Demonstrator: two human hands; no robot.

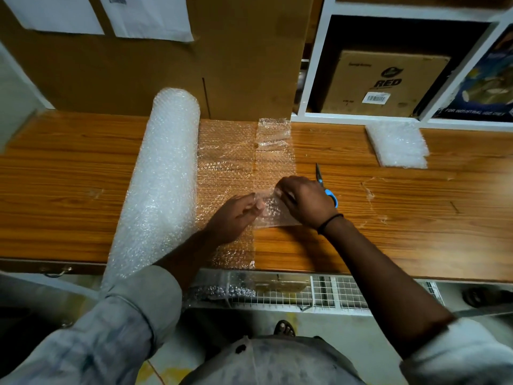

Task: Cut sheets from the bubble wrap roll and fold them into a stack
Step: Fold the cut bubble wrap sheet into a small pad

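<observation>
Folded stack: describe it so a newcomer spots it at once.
Start at the wooden table and follow its far edge right, below the white shelving. The folded stack lies there alone, a compact opaque-white pad, unlike the long roll at left or the flat see-through sheet beside it.

The bubble wrap roll point(161, 176) lies across the wooden surface point(69, 176), its loose end spread flat to the right. Just beside that lies a narrow cut sheet point(274, 157), its near end curled up. A stack point(398, 144) of folded sheets sits well apart, far right
</observation>
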